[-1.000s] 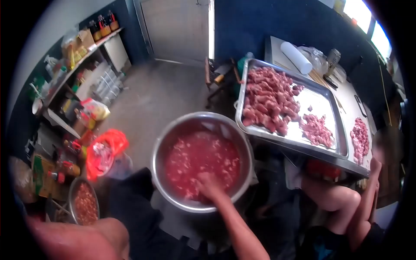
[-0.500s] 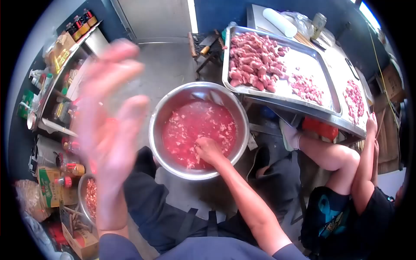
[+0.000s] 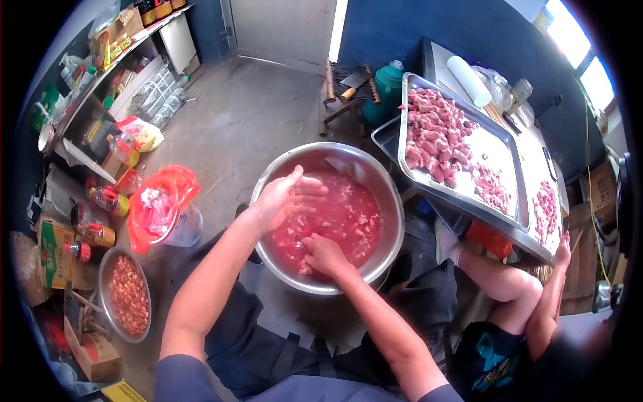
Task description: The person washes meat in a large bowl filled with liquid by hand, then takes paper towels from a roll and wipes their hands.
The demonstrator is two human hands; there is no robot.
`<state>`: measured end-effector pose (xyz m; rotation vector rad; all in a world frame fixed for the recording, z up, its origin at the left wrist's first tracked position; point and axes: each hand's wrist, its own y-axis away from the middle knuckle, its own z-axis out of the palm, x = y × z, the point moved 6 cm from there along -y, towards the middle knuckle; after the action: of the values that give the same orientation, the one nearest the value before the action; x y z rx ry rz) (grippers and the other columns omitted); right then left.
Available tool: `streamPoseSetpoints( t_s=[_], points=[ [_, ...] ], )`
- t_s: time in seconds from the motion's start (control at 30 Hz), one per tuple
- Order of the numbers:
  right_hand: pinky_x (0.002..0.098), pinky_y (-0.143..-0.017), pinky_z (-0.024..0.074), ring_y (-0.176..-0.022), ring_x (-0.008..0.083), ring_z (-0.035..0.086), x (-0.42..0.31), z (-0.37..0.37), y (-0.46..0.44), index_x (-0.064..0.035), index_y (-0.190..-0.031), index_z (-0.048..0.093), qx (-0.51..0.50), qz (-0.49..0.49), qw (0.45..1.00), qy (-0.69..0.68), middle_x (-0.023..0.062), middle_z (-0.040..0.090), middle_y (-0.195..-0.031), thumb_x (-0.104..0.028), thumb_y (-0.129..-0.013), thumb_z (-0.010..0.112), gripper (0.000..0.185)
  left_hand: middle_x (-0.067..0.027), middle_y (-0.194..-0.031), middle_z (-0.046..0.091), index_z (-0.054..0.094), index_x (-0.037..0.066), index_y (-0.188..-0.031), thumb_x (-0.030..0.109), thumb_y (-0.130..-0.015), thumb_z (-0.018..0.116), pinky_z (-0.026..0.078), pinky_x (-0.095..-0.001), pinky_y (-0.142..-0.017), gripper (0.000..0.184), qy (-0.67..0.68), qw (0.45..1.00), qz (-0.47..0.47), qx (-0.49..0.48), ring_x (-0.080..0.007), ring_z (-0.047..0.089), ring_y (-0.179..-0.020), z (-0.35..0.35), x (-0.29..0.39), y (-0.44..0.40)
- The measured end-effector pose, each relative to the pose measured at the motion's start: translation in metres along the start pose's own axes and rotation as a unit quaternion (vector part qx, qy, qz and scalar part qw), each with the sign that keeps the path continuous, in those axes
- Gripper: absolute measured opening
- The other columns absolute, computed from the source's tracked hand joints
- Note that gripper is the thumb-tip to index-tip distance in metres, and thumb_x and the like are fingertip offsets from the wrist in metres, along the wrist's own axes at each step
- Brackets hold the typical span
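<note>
A large steel basin (image 3: 396, 224) stands on the floor between my knees, holding red, bloody-looking liquid (image 3: 345, 224) with small pale bits of meat or fat in it. Over the basin's left side hovers my left hand (image 3: 292, 198), its fingers stretched out and nothing in it. My right hand (image 3: 325, 254) dips into the liquid near the front of the basin. Its fingers are curled together and partly under the surface, so whatever they hold is hidden.
To the right, a metal tray (image 3: 403, 144) on a table bears raw meat chunks (image 3: 439, 134). A co-worker's hand (image 3: 562, 248) is at that table. On the left are a red-bagged bucket (image 3: 184, 224), a bowl of reddish pieces (image 3: 128, 295) and bottles. A cleaver (image 3: 355, 80) lies beyond.
My left hand has come down from high on the left to above the basin. My right hand stays in the liquid. The view has shifted, showing the bagged bucket on the left.
</note>
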<state>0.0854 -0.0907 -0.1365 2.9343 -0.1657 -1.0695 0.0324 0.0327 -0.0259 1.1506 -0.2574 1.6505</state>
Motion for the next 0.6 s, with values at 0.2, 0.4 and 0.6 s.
streamPoseSetpoints(
  t_s=[0.2,0.4,0.6],
  points=[
    [0.0423,-0.074,0.0492,-0.082,0.0357,0.062,-0.001,0.012,-0.003,-0.0011,-0.092,0.066,-0.044,-0.054,0.996,0.048,0.0187,0.062,-0.08,-0.012,-0.075,0.061,0.02,-0.0168,-0.102,0.065,0.059,-0.001,-0.104,0.039,-0.1,0.037,0.053,-0.0367,-0.078,0.046,0.044,0.997,0.047,0.053,-0.0264,0.065,-0.094,-0.017,0.014,0.005],
    [0.031,-0.06,0.0502,-0.066,0.0165,0.063,0.001,-0.034,0.003,0.0012,-0.091,0.067,-0.054,0.153,0.97,-0.183,0.0122,0.065,-0.075,-0.004,-0.076,0.06,0.017,-0.0128,-0.096,0.066,0.06,0.002,-0.1,0.03,-0.097,0.048,0.054,-0.0335,-0.074,0.031,-0.033,0.993,0.054,0.101,-0.022,0.065,-0.088,-0.027,0.001,0.0],
    [0.0248,-0.056,0.0506,-0.063,0.0113,0.061,0.024,-0.061,0.0,0.0031,-0.094,0.064,0.009,0.143,0.931,-0.336,0.006,0.065,-0.075,-0.003,-0.08,0.06,0.016,-0.006,-0.088,0.066,0.065,0.0,-0.099,0.014,-0.085,0.057,0.049,-0.0255,-0.068,0.021,-0.356,0.924,0.066,0.118,-0.0108,0.06,-0.076,-0.036,-0.041,-0.011]
  ],
)
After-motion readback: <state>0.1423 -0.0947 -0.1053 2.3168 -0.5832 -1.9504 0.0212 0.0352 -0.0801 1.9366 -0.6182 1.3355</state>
